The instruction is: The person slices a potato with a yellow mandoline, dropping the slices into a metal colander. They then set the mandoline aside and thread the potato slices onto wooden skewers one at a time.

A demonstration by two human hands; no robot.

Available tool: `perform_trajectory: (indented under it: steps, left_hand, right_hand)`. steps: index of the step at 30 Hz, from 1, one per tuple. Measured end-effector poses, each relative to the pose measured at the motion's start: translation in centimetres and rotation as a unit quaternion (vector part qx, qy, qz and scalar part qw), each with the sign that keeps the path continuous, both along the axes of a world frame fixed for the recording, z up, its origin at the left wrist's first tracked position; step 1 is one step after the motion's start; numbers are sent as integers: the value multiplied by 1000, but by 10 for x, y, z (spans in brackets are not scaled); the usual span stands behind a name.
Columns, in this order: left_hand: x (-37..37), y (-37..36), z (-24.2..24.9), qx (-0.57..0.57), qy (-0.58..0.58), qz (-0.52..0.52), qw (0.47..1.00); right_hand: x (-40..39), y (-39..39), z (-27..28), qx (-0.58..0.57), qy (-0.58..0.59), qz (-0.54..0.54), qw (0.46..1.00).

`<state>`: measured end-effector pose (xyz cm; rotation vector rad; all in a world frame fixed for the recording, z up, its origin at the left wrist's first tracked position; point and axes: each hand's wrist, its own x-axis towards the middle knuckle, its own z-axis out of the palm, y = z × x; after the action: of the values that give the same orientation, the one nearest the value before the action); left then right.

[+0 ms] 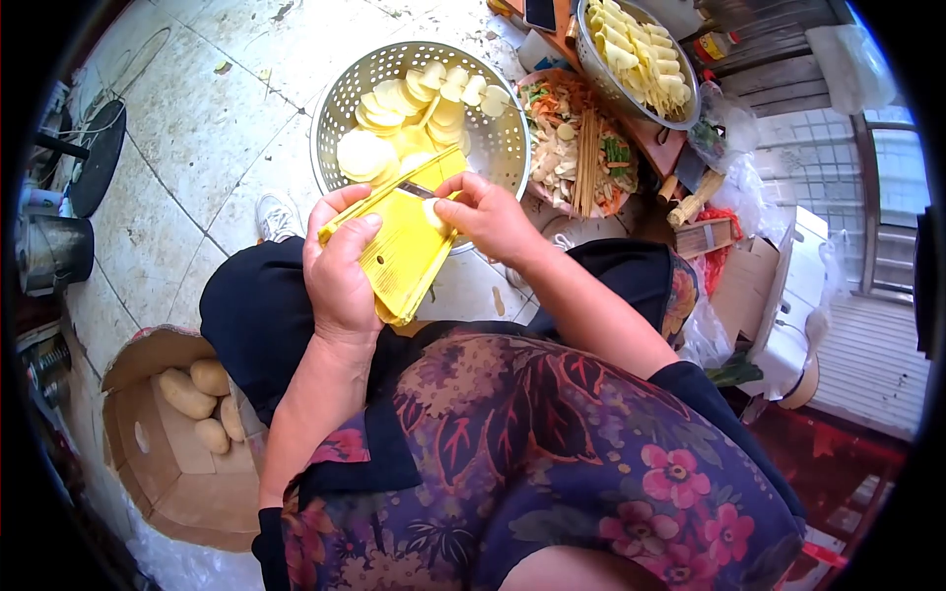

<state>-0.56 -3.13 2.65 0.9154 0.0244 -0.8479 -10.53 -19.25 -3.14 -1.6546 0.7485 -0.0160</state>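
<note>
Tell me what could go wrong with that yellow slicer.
The right hand pinches a pale piece, likely potato, close to the blade; a slip might cause a cut. Only the left hand seems to steady the slanted slicer, so it could shift. A jolt might also knock slices from the colander.

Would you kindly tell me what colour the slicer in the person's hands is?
The slicer is bright yellow, seen best in the head view.
</note>
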Motion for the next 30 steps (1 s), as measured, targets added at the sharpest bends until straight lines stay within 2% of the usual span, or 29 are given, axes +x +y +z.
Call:
perform_trajectory:
  steps: [3,5,9,11,18,21,23,26,30]
  left_hand:
    - [-2,0,-3,2,-5,7,1000]
    - [-1,2,-6,6,-9,8,1000]
    - [-1,2,-5,5,2,16,1000]
    - [-1,3,-6,2,-1,16,1000]
    - [1,3,-6,4,-5,11,1000]
    - [1,3,-6,2,-5,13,1000]
    - [1,3,-5,6,-3,14,1000]
    - [1,4,-6,8,0,16,1000]
    - [1,3,-6,9,0,19,1000]
  right_hand:
    - [-8,21,4,-68,-22,-25,997]
    - [-8,29,12,-166,-21,-10,986]
    - [-9,19,22,-123,-6,30,992]
    - [-14,10,23,-60,-34,86,994]
    - [-12,9,26,-21,-56,121,991]
    - [-5,17,25,18,-60,63,996]
    - [-2,21,25,-7,-32,20,999]
    - [0,25,7,-13,-51,-34,998]
    - [4,23,1,-41,-34,-69,996]
